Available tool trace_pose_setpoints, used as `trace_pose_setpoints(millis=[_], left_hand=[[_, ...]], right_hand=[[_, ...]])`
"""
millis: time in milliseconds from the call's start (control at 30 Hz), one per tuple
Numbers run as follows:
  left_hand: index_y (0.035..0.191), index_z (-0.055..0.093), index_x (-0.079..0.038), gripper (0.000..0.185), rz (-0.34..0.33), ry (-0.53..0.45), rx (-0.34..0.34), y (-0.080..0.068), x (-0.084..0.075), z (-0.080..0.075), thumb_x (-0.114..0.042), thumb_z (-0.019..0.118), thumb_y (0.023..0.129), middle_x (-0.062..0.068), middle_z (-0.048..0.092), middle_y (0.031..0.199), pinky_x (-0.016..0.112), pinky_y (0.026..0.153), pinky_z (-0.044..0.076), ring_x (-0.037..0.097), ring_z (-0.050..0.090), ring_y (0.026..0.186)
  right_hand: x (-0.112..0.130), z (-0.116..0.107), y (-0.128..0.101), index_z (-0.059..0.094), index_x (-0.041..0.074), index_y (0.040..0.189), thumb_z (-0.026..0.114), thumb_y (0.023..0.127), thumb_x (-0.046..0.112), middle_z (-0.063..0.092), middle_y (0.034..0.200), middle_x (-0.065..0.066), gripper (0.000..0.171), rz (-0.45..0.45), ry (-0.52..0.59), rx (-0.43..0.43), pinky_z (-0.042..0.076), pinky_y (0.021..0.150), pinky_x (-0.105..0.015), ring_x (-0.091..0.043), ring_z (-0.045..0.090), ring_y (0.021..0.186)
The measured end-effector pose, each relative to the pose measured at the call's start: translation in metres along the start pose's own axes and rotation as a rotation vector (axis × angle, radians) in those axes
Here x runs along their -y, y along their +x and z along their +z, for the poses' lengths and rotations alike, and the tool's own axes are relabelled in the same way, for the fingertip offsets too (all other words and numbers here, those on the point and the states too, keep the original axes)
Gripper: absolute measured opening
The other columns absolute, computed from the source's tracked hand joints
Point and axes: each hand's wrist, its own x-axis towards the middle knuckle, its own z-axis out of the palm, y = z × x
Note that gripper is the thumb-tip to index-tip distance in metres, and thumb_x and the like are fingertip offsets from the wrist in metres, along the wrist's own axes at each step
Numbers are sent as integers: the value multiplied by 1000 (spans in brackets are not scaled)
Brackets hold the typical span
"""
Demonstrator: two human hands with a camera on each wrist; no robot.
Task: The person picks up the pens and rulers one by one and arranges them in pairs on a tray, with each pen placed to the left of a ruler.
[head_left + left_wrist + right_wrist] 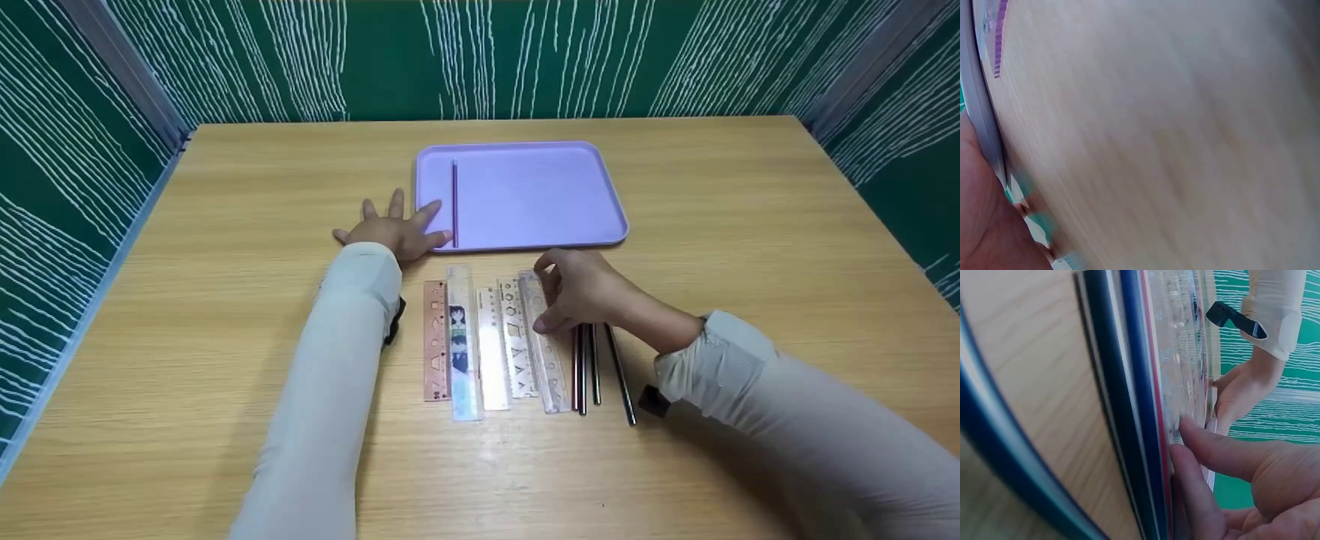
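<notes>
My left hand [397, 229] lies flat on the wooden table [225, 300] with fingers spread, its thumb by the front left corner of a lilac tray [555, 195]. One thin purple stick [454, 202] lies in the tray along its left side. My right hand [553, 301] is curled over the far ends of three dark metallic sticks [583, 367]. In the right wrist view its fingertips [1207, 453] pinch the reddish-blue stick [1143, 382] that lies against a clear ruler [1182, 343]. Several rulers [487, 345] lie side by side between my arms. The left wrist view is blurred.
Green patterned walls [75, 150] close off the table at the back and both sides. The rulers include a copper one [435, 341] and one with a cartoon figure [460, 345]. A lone dark stick [619, 371] lies at the right of the row.
</notes>
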Motion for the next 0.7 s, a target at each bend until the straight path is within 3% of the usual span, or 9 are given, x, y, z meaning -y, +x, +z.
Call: trace_pose_setpoints(millis=[400,700], left_hand=[[157,-2,-58,73,-4,11,6,-1,1,0,-77,34,96,-3,-22,170,85,110,-7,44,-25,153],[158,1,-57,72,-9,-2,-5,-2,-1,0,-75,35,98,-3,-20,171,84,111,-7,43,-24,154]], right_hand=[[7,-2,5,47,-2,133,94,65,-2,63,104,-19,83,32,-62,38,65,65,-33,-22,74,69],[9,-6,9,46,-3,127,93,66,0,62,102,-19,77,62,-71,75,65,67,-33,-23,74,69]])
